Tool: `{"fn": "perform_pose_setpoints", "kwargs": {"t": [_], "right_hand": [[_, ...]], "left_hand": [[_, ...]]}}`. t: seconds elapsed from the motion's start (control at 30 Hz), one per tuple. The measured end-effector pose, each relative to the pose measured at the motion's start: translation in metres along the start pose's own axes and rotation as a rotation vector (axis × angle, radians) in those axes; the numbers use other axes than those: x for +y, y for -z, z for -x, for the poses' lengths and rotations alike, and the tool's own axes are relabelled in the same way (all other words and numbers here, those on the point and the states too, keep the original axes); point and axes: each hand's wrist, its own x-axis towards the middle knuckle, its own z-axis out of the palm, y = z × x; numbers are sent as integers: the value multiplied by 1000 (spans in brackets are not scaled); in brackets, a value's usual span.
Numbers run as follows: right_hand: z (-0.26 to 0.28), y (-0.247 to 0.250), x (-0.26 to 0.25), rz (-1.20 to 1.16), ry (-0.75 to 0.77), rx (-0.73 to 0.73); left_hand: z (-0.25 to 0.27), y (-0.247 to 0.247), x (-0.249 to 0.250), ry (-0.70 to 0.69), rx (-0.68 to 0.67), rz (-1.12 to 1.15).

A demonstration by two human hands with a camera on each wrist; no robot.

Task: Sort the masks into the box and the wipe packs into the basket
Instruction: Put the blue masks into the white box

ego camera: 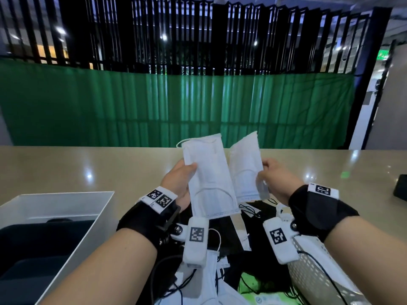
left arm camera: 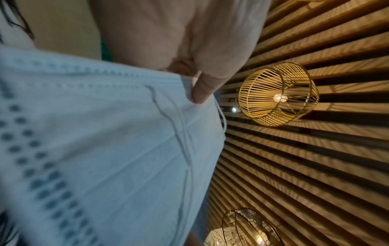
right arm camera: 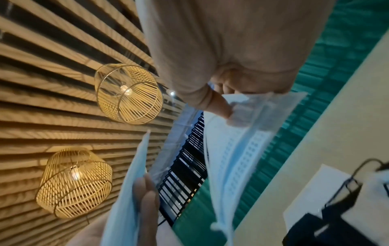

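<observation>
Both hands are raised above the table, each holding a pale blue mask upright. My left hand (ego camera: 179, 183) grips the larger mask (ego camera: 209, 179) by its left edge; in the left wrist view this mask (left arm camera: 105, 133) fills the frame under my thumb (left arm camera: 202, 89). My right hand (ego camera: 271, 175) pinches a second mask (ego camera: 244, 166) at its right edge, and the right wrist view shows that mask (right arm camera: 238, 146) hanging from the pinch. The white box (ego camera: 103, 219) stands at the lower left with black masks inside. The perforated white basket (ego camera: 312, 271) is at the lower right.
Below my wrists lies a heap of black and white masks (ego camera: 226, 234) with loose ear loops, and a green wipe pack (ego camera: 264, 289) at the bottom. A dark object (ego camera: 400, 188) rests at the table's right edge. A green curtain (ego camera: 154, 106) hangs behind the table.
</observation>
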Motion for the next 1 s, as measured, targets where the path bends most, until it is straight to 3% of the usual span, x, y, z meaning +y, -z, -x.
{"fn": "perform_pose_setpoints", "kwargs": {"t": [0.3, 0.43, 0.57, 0.7, 0.8, 1.0], "right_hand": [[15, -38, -3, -194, 35, -302], [14, -48, 0, -208, -12, -311], [13, -53, 3, -242, -64, -303], [3, -54, 2, 39, 79, -228], [-2, -55, 1, 176, 150, -122], [7, -64, 19, 291, 75, -238]], "left_hand": [[-2, -12, -2, 107, 47, -40], [0, -2, -4, 184, 32, 22], [-2, 1, 0, 45, 84, -88], [-5, -3, 7, -154, 17, -164], [-8, -3, 1, -186, 62, -259], [-4, 7, -30, -183, 60, -512]]}}
